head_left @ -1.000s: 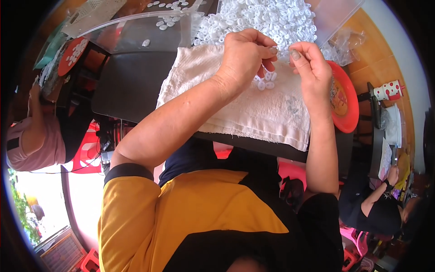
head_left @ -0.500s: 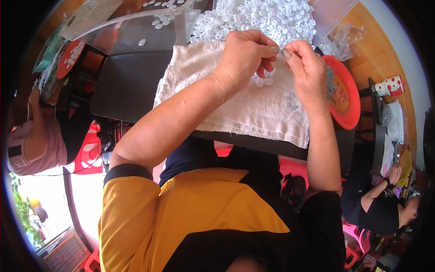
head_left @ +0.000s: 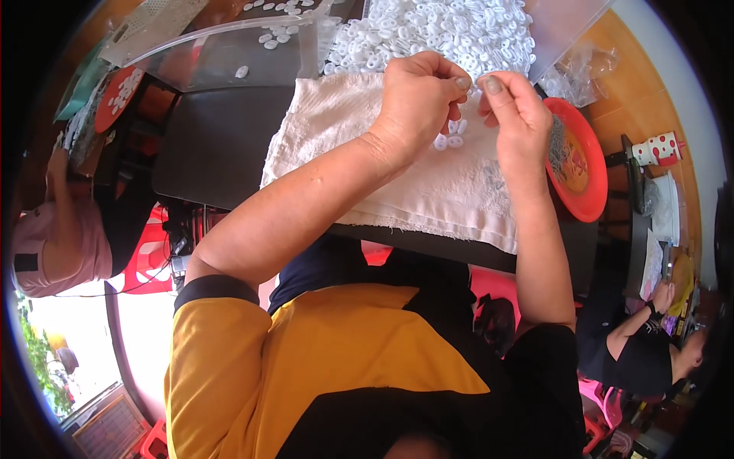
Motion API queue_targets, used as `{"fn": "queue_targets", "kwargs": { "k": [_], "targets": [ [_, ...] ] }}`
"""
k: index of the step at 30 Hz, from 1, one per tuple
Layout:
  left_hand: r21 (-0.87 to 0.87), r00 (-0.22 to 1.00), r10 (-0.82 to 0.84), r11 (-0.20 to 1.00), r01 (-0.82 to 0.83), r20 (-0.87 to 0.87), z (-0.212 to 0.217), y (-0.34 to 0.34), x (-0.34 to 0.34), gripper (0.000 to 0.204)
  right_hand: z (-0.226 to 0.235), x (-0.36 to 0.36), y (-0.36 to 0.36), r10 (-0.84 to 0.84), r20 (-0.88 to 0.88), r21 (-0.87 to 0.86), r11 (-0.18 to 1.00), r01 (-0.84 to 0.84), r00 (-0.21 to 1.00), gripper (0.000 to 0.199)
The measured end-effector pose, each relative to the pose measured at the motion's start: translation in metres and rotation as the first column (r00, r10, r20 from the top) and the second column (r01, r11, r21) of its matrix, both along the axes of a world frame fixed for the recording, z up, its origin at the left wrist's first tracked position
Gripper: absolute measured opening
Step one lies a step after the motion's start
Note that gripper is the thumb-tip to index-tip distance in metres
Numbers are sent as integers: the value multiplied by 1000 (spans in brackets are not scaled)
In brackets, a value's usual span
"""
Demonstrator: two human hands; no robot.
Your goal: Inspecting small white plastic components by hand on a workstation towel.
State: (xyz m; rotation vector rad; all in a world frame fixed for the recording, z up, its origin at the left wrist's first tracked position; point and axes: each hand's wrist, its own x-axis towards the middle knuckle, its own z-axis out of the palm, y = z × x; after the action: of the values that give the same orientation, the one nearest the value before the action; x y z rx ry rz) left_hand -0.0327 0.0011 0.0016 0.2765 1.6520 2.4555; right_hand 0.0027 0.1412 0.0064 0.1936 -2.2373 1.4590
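Both hands are raised over a white towel (head_left: 336, 115), fingertips close together but a little apart. My left hand (head_left: 420, 99) is closed in a pinch; what it holds, if anything, is hidden by the fingers. Thumb and forefinger of my right hand (head_left: 521, 118) are pressed together, and anything between them is too small to make out. Several small white oval plastic pieces with holes (head_left: 449, 141) lie on the towel just below the hands. Beyond them is a large heap of the same white pieces (head_left: 436, 34). A red plate (head_left: 592, 195) right of my right hand holds small grey metal-looking bits (head_left: 556, 145).
A clear plastic bin wall (head_left: 222, 50) stands at the far left of the dark table (head_left: 206, 145), with loose white pieces near it. Crumpled clear bags (head_left: 585, 69) lie at far right. One person (head_left: 65, 237) sits at left, another (head_left: 642, 344) at right.
My hands have drawn slightly apart at the fingertips. The right hand has turned a little, its thumb now higher. The towel has shifted very slightly.
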Motion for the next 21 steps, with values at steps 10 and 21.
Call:
{"fn": "queue_targets", "kwargs": {
  "k": [10,21],
  "targets": [
    [-62,999,-44,997,43,-20,0,-3,2,8,6,2,8,7,-43,353,936,9,999,13],
    [-48,1000,-9,999,10,17,3,0,4,6,-5,-1,-2,70,-3,91,993,-69,998,10]
  ]
}}
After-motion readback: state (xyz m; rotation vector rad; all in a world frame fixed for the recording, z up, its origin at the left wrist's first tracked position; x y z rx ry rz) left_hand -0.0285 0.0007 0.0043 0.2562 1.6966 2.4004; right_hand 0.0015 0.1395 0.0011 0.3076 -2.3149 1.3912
